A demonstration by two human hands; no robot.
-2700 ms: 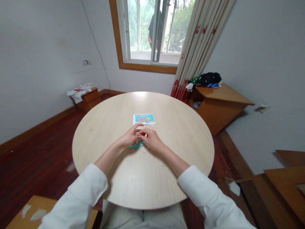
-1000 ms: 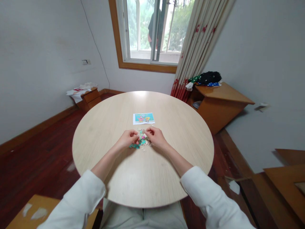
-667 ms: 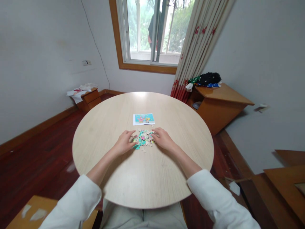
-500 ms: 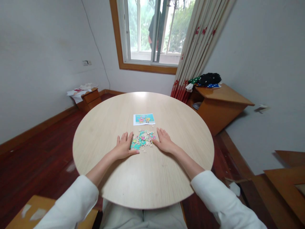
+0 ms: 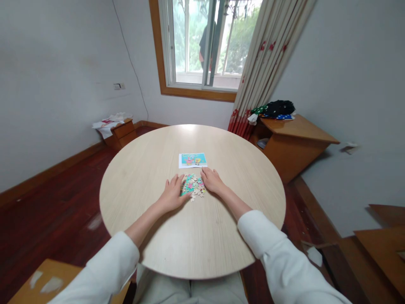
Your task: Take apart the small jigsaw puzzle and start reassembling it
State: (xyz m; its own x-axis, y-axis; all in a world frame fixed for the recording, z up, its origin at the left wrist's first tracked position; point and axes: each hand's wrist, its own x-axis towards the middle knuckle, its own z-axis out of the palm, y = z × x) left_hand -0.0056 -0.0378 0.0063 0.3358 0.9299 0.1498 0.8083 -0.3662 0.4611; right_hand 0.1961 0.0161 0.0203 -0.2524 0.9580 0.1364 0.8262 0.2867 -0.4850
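Observation:
A small heap of loose jigsaw pieces [image 5: 193, 186], teal, pink and pale, lies near the middle of a round light-wood table [image 5: 152, 169]. My left hand [image 5: 173, 194] rests flat on the table against the heap's left side, fingers stretched out. My right hand [image 5: 212, 180] lies flat against the heap's right side, fingers also spread. Neither hand holds anything. Just beyond the heap lies a picture card [image 5: 193, 160] with a blue cartoon scene.
A wooden cabinet [image 5: 292, 141] with dark clothes [image 5: 275, 108] on top stands to the right, beside a curtain [image 5: 268, 59]. A low wooden box with papers [image 5: 116, 126] sits at the left wall. A window [image 5: 209, 42] is ahead, a person standing outside it.
My hands let go of the pieces they were pinching, spread apart and flattened on the table on both sides of the heap, and the pieces now lie spread out.

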